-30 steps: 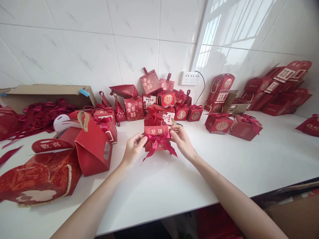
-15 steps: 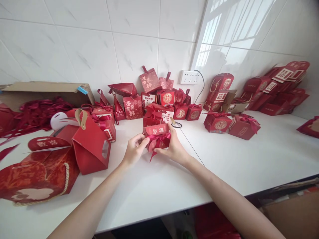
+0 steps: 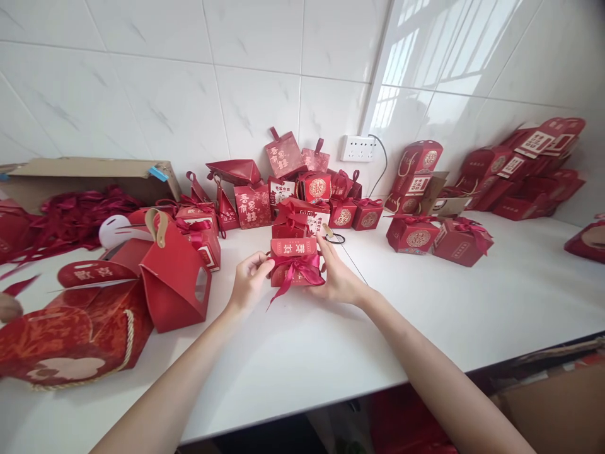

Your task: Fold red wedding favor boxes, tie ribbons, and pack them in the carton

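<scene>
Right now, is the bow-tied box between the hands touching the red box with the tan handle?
Apart: the head view shows white table and the left hand between the bow-tied box and the tan-handled red box.

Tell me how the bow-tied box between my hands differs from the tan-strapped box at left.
The bow-tied box carries a ribbon bow; the tan-strapped box has a strap on top. Characters are printed on the bow-tied box; the tan-strapped box's visible faces look plain. Both are red.
</scene>
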Motion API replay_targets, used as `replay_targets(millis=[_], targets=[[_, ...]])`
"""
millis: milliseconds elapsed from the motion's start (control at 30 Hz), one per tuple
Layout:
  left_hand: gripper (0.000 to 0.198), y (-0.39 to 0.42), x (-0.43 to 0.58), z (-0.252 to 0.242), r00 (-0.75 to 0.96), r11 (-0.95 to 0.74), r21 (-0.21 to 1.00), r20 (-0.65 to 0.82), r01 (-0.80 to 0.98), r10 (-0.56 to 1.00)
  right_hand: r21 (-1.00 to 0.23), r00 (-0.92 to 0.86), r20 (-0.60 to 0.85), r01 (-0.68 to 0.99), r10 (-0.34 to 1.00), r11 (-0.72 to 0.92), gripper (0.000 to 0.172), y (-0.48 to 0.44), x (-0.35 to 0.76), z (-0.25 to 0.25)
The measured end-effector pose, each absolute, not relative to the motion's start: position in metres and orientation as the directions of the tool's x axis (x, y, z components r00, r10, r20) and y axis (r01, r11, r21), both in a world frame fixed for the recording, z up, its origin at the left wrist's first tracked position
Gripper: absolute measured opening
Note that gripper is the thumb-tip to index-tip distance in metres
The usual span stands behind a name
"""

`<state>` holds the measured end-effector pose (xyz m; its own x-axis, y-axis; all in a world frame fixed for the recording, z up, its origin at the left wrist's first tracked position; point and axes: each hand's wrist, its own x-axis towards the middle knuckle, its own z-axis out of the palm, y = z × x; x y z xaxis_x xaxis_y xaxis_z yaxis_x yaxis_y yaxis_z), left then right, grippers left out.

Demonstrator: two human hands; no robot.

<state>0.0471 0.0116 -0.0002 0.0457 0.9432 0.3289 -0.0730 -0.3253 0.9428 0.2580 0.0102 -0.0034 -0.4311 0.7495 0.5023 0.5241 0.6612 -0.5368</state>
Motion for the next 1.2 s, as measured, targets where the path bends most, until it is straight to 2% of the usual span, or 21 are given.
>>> replay_targets(millis=[100, 267, 367, 533, 700, 833, 1067, 1200], targets=[[0.024, 0.009, 0.047, 0.001, 0.026, -0.334, 0.938, 0.337, -0.089, 0.941, -0.545, -0.417, 0.510, 0.520, 0.752, 0.658, 0.110, 0.011, 0.257, -0.005], [0.026, 0.006, 0.051, 0.005, 0.005, -0.359, 0.932, 0.360, -0.051, 0.933, -0.572, -0.396, 0.514, 0.503, 0.761, 0.648, 0.109, 0.012, 0.257, -0.007], [0.027, 0.005, 0.053, 0.005, -0.027, -0.353, 0.936, 0.353, 0.018, 0.935, -0.660, -0.405, 0.479, 0.418, 0.779, 0.624, 0.110, 0.009, 0.257, -0.006], [0.021, 0.006, 0.053, 0.002, -0.008, -0.341, 0.940, 0.342, 0.026, 0.940, -0.870, -0.310, 0.367, 0.218, 0.877, 0.442, 0.073, 0.001, 0.254, 0.001], [0.026, 0.004, 0.053, 0.002, -0.013, -0.332, 0.943, 0.331, -0.010, 0.943, -0.930, -0.178, 0.338, 0.089, 0.924, 0.357, 0.044, -0.001, 0.250, 0.003], [0.029, 0.003, 0.053, 0.002, 0.004, -0.321, 0.947, 0.321, 0.011, 0.947, -0.938, -0.161, 0.299, 0.131, 0.940, 0.321, 0.041, 0.001, 0.247, 0.002], [0.029, 0.006, 0.051, 0.002, -0.001, -0.330, 0.943, 0.331, 0.031, 0.944, -0.903, -0.118, 0.359, 0.207, 0.926, 0.377, 0.041, 0.004, 0.246, 0.003], [0.028, 0.008, 0.051, 0.002, -0.024, -0.319, 0.948, 0.318, -0.012, 0.948, -0.902, -0.128, 0.366, 0.196, 0.922, 0.386, 0.040, 0.005, 0.248, 0.002]])
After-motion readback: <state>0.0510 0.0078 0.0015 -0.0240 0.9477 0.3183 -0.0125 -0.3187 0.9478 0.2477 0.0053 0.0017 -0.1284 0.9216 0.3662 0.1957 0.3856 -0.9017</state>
